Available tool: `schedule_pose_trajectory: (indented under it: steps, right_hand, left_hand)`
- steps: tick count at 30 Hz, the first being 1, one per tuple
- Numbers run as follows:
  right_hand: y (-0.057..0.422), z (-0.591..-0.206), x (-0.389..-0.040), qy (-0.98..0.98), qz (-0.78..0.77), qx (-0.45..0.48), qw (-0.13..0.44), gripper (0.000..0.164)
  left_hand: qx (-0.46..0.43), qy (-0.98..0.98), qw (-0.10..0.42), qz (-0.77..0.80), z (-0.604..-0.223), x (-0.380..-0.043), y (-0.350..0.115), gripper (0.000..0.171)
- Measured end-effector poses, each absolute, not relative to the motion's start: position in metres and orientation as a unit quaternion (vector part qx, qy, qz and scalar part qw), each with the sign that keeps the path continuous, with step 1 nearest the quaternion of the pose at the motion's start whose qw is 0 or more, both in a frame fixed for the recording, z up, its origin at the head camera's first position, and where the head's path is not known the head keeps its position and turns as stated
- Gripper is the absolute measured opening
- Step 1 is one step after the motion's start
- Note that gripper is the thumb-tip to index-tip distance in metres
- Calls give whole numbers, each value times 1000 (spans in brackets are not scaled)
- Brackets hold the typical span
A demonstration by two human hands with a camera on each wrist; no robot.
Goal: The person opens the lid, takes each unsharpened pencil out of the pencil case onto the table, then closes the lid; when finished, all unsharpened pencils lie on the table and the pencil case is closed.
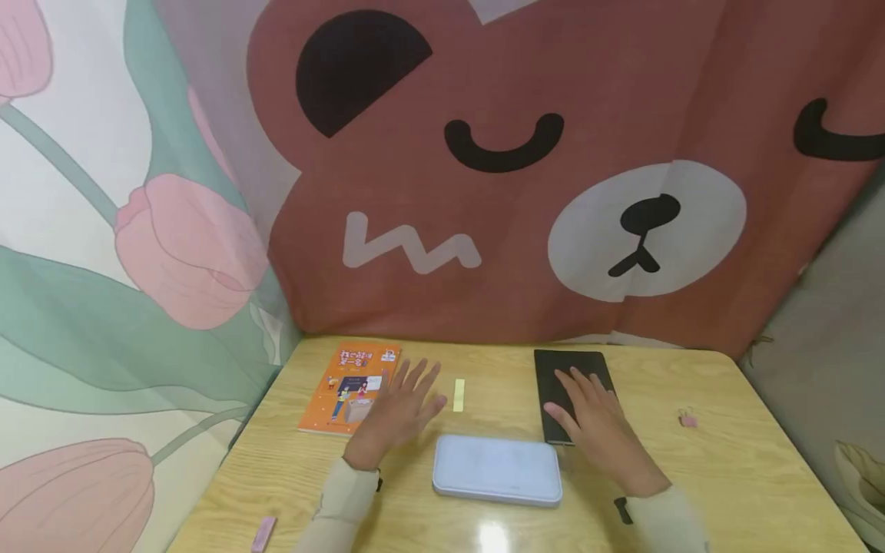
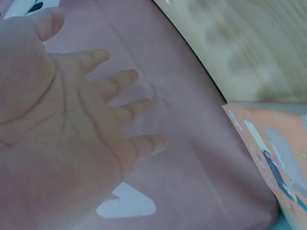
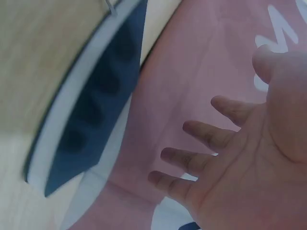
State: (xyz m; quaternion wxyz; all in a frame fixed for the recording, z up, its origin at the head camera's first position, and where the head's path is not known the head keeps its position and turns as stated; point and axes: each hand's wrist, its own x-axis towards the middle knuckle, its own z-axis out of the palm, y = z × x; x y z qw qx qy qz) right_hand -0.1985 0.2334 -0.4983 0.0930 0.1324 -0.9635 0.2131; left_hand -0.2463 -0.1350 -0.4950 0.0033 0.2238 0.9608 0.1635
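Note:
My left hand (image 1: 397, 415) hovers with spread fingers over the right side of an orange book (image 1: 319, 407) with an illustrated cover. In the left wrist view that palm (image 2: 62, 105) is bare, apart from the book (image 2: 261, 153). My right hand (image 1: 598, 430) is above a black notebook (image 1: 553, 369), fingers extended and thumb out. The right wrist view has the notebook (image 3: 105, 96) lying apart from the empty right palm (image 3: 235, 158). Between the hands, nearer the front, lies a pale blue-white flat case (image 1: 496, 468). Behind it is a narrow yellow strip (image 1: 459, 395).
The wooden table (image 1: 719, 476) also bears a small pink binder clip (image 1: 687, 419) at the right and a small pink block (image 1: 263, 534) at the front left. A bear-print curtain (image 1: 512, 292) hangs along the back edge, and a tulip-print one (image 1: 187, 253) at the left.

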Motion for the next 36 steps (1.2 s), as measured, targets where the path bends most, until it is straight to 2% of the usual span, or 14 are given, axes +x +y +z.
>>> schedule_pose_trajectory:
  steps: [7,16,20,27,29,33,36]
  right_hand:
    - [212,-511,-182,-960,221,154,77,67]
    - [194,-521,-157,-958,238,156,36,74]
    - [185,-524,-147,-961,226,161,10,84]
    - [180,-533,-137,-956,227,185,-23,109]
    - [180,-534,-136,-955,227,191,-24,107]
    - [179,-533,-133,-957,214,196,-11,93]
    - [178,-533,-132,-960,201,196,-5,86]
  left_hand:
    - [268,948,-1,174,-502,-228,-130,66]
    - [311,932,4,185,-523,-197,-115,64]
    - [316,933,14,172,-526,-183,-104,66]
    - [315,937,33,144,-526,-169,-91,66]
    - [316,938,31,137,-526,-168,-90,69]
    - [337,934,13,121,-526,-166,-92,78]
    - [371,920,-17,126,-523,-166,-96,75]
